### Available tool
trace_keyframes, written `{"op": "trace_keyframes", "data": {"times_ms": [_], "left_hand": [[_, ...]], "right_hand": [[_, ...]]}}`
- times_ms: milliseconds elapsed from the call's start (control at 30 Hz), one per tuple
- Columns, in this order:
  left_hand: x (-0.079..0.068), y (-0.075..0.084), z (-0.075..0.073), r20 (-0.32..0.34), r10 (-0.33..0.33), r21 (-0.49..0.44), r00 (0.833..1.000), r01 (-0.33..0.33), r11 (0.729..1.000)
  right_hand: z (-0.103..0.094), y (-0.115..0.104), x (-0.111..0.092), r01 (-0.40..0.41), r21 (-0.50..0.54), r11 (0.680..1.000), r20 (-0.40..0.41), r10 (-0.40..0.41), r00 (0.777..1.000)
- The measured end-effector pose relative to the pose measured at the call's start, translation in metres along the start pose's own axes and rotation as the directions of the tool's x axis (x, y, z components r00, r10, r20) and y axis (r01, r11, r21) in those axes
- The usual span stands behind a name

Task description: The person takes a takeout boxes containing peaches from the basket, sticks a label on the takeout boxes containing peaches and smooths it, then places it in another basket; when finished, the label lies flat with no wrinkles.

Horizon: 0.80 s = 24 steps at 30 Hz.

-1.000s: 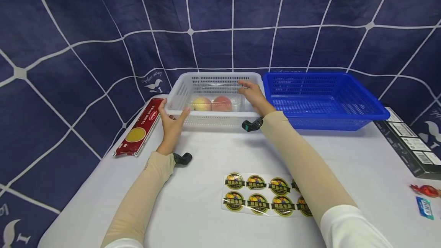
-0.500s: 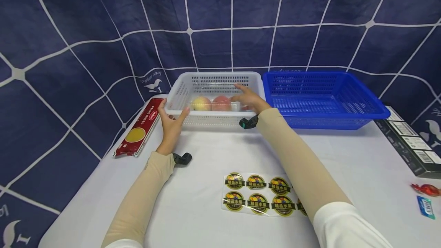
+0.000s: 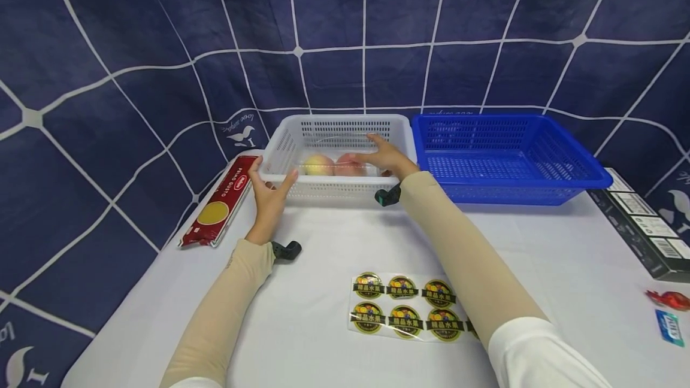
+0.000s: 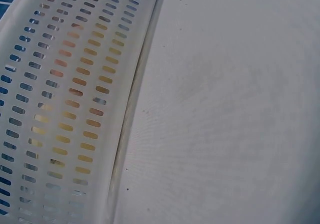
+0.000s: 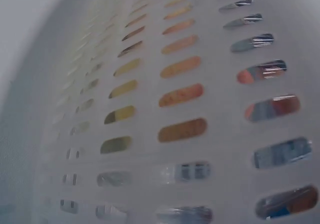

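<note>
Two fruits (image 3: 318, 164) in the white basket (image 3: 334, 188), mere slivers in wrist views

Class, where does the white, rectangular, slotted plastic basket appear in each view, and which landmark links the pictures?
Head: the white, rectangular, slotted plastic basket sits just above centre.
Left wrist: its slotted wall runs down the left side.
Right wrist: its slotted wall fills most of the picture.
Landmark: round yellowish fruit inside, showing through slots in both wrist views.

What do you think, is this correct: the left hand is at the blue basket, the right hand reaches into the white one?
The basket colour is wrong: the head view shows the left hand at the white basket; the right hand reaches into it.
</note>
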<state>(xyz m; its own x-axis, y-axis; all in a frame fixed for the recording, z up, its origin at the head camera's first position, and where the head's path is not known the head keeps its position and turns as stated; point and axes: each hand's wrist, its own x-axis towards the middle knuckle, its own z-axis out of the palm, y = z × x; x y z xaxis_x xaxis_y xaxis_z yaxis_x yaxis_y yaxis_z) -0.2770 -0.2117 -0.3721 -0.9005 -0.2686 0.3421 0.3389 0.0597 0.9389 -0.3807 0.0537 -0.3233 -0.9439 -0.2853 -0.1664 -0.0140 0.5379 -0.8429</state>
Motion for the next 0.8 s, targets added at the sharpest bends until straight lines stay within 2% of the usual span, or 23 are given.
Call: {"op": "trace_keyframes", "data": {"times_ms": [100, 233, 333, 467, 600, 800], "left_hand": [[0.0, -0.001, 0.002, 0.001, 0.003, -0.009, 1.0, -0.003, 1.0], [0.007, -0.021, 0.002, -0.024, 0.022, 0.003, 0.999, -0.022, 1.0], [0.012, -0.035, 0.002, -0.036, 0.03, 0.011, 0.999, -0.03, 1.0], [0.011, -0.03, 0.002, -0.021, 0.015, -0.002, 1.0, -0.015, 1.0], [0.006, -0.017, 0.001, -0.019, 0.008, 0.009, 1.0, -0.008, 1.0], [0.0, -0.001, -0.001, -0.028, 0.017, 0.025, 0.999, -0.016, 1.0]], "right_hand": [[0.0, -0.001, 0.0, -0.003, -0.022, 1.0, -0.071, 0.002, 0.997], [-0.001, 0.0, -0.002, 0.033, 0.032, 0.999, -0.175, -0.027, 0.984], [-0.003, 0.001, -0.004, 0.093, 0.053, 0.994, -0.246, -0.077, 0.966], [-0.007, -0.002, -0.008, 0.151, 0.034, 0.988, -0.334, -0.132, 0.933], [-0.014, -0.008, -0.015, 0.221, 0.035, 0.975, -0.402, -0.189, 0.896], [-0.03, -0.02, -0.03, 0.299, -0.059, 0.952, -0.449, -0.293, 0.844]]}}
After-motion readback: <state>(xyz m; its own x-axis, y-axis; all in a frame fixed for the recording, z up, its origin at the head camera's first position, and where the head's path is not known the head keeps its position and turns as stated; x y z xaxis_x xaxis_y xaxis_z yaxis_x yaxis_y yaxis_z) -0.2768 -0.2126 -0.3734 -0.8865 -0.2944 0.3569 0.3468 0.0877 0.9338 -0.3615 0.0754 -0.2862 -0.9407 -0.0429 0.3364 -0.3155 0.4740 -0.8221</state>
